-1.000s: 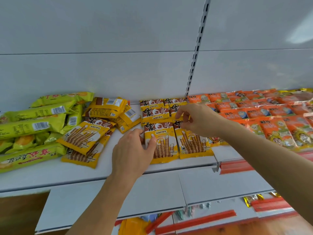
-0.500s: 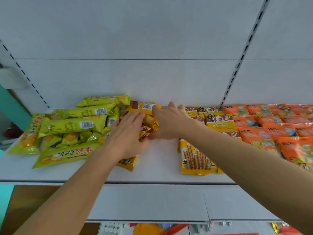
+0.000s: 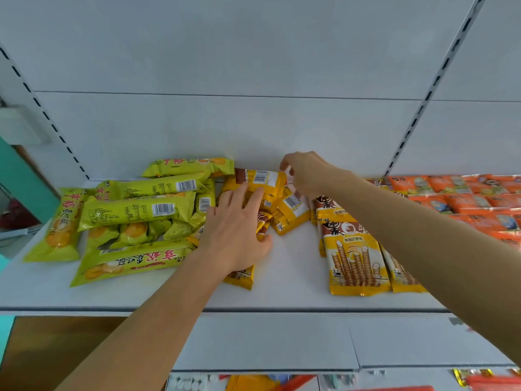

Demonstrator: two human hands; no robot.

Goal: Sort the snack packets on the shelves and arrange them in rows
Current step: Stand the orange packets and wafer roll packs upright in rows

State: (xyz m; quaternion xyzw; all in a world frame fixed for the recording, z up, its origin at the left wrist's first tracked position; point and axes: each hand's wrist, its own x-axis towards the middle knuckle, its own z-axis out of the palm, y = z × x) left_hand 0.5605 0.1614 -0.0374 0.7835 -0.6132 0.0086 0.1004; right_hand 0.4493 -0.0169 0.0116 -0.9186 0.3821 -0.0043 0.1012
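Note:
A loose pile of yellow-and-brown wafer-roll packets (image 3: 263,180) lies mid-shelf, several showing barcodes. My left hand (image 3: 235,227) lies flat on the pile, fingers spread, thumb at its near edge. My right hand (image 3: 306,172) reaches to the back and pinches the right end of the top wafer packet. To the right, more wafer-roll packets (image 3: 353,258) lie face up in neat rows. Long green-yellow cake packets (image 3: 135,211) are heaped on the left. Orange packets (image 3: 462,203) fill the far right in rows.
The white shelf (image 3: 282,294) has bare surface between the wafer pile and the wafer rows, and along its front edge. White back panels with slotted uprights (image 3: 423,108) rise behind. A lower shelf (image 3: 267,342) sits below with red strips and small items.
The view turned left. Both hands moved off the neat wafer rows to the loose pile. My right hand then went from the pile's middle to the right end of the top packet.

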